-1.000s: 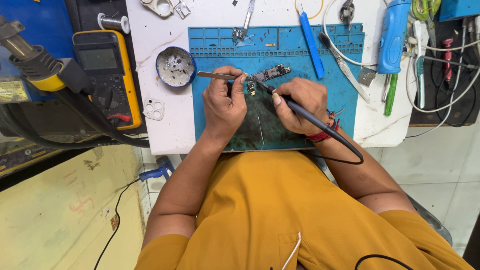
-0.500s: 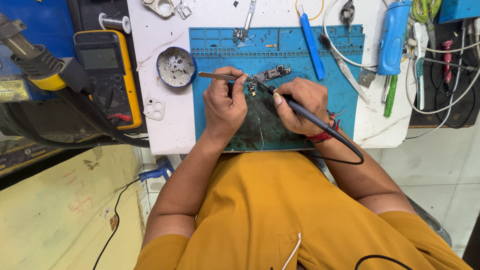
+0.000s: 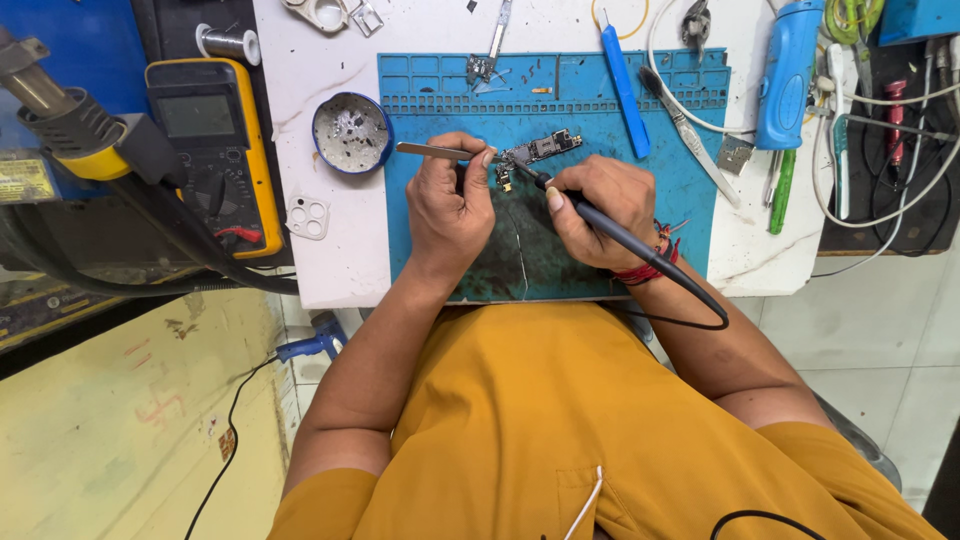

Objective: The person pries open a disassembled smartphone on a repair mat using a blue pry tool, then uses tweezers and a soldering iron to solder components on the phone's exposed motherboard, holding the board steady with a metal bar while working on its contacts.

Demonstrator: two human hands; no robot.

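A small dark circuit board lies on a blue silicone work mat. My left hand grips metal tweezers, whose free end sticks out to the left while the fingers rest just left of the board. My right hand holds a black soldering iron like a pen. Its tip touches the board's near left end, and its cable runs back past my wrist.
Left of the mat sit a round tin of solder residue and a yellow multimeter. A hot-air gun nozzle hangs at far left. A blue pry tool, knife, blue cylinder tool and cables lie to the right.
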